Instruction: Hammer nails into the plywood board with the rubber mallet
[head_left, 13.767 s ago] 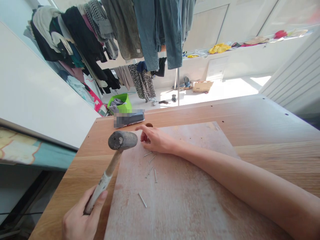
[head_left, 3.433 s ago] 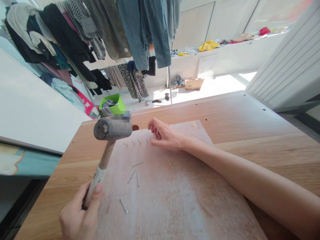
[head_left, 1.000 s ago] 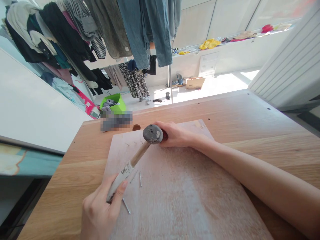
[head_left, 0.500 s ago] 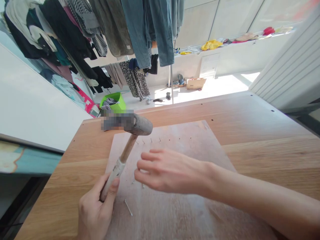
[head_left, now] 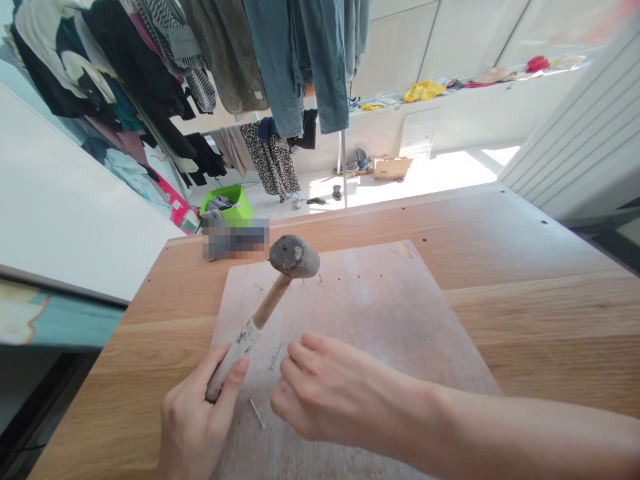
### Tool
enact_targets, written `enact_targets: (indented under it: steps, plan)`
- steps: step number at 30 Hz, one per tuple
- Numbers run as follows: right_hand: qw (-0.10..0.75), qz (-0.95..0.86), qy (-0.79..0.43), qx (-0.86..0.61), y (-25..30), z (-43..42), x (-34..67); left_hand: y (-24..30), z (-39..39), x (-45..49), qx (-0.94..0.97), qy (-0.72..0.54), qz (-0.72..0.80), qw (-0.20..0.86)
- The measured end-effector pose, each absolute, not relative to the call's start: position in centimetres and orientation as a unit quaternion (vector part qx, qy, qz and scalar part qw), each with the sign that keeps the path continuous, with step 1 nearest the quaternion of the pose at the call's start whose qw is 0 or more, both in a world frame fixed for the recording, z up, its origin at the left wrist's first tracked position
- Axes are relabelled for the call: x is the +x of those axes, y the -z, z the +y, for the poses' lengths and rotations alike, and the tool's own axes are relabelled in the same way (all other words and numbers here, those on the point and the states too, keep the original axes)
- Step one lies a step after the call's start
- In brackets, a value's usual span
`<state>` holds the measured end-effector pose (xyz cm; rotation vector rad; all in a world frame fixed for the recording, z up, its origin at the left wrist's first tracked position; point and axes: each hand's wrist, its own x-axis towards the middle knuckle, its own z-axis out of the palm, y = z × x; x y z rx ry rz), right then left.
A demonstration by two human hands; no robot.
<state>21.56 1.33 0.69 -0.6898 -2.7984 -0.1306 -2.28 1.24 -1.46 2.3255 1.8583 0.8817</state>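
Note:
My left hand (head_left: 197, 417) is wrapped round the white-covered handle of a mallet (head_left: 295, 257), whose grey head is tilted up over the far part of a thin wooden board (head_left: 400, 327). To the right, my right hand (head_left: 313, 390) hovers low over the board with its fingers curled in; whatever they hold, if anything, is hidden. Just left of those fingers is a nail (head_left: 276, 355). Closer to me, between the hands, lies a loose nail (head_left: 257, 413). Towards the board's far edge, several small nails stand in a row, one a thin nail (head_left: 321, 277), partly covered by the mallet.
The board lies on a wooden table (head_left: 540, 293). At its far left edge is a blurred-out object (head_left: 235, 240). Beyond stands a green basket (head_left: 235, 207) with cloth in it. Clothes (head_left: 280, 67) hang above, and a white ribbed panel (head_left: 580, 127) rises at right.
My right hand has drawn back towards me and its fingers have curled in more. The mallet in my left hand has shifted a little to the right, its head turned.

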Motion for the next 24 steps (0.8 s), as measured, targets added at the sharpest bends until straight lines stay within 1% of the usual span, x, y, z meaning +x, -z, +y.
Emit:
enact_targets:
  steps: [3,5,6,8,10,12,14,17,20,24]
  plan:
    - [0.13,-0.964,-0.033,-0.23,-1.5,2.9,23.5,1.7,1.2,-2.7,0.746,-0.278,0.605,0.03]
    - [0.156,-0.953,-0.082,-0.247,-1.5,4.6,25.4,1.9,1.2,-3.0,0.748,-0.269,0.605,0.047]
    - [0.182,-0.939,-0.111,-0.271,-1.2,5.5,26.4,2.0,1.2,-3.2,0.748,-0.266,0.605,0.055]
    - [0.259,-0.89,-0.158,-0.34,-0.1,7.1,28.3,2.3,1.1,-3.5,0.748,-0.264,0.605,0.066]
    - [0.331,-0.831,-0.179,-0.409,1.3,8.1,29.8,2.4,1.1,-3.6,0.746,-0.267,0.606,0.071]
    - [0.372,-0.779,-0.19,-0.468,2.5,8.7,30.6,2.4,1.0,-3.5,0.742,-0.267,0.61,0.078]
    - [0.383,-0.746,-0.206,-0.505,3.4,8.9,30.9,2.4,0.8,-3.4,0.734,-0.267,0.618,0.091]
    - [0.372,-0.752,-0.213,-0.5,3.6,8.9,30.9,2.3,0.5,-2.9,0.702,-0.278,0.647,0.106]
    - [0.352,-0.782,-0.181,-0.481,3.4,8.7,30.7,2.2,0.2,-2.3,0.677,-0.29,0.666,0.114]
    - [0.338,-0.791,-0.126,-0.495,3.5,8.6,30.5,2.1,0.1,-1.9,0.675,-0.298,0.664,0.123]
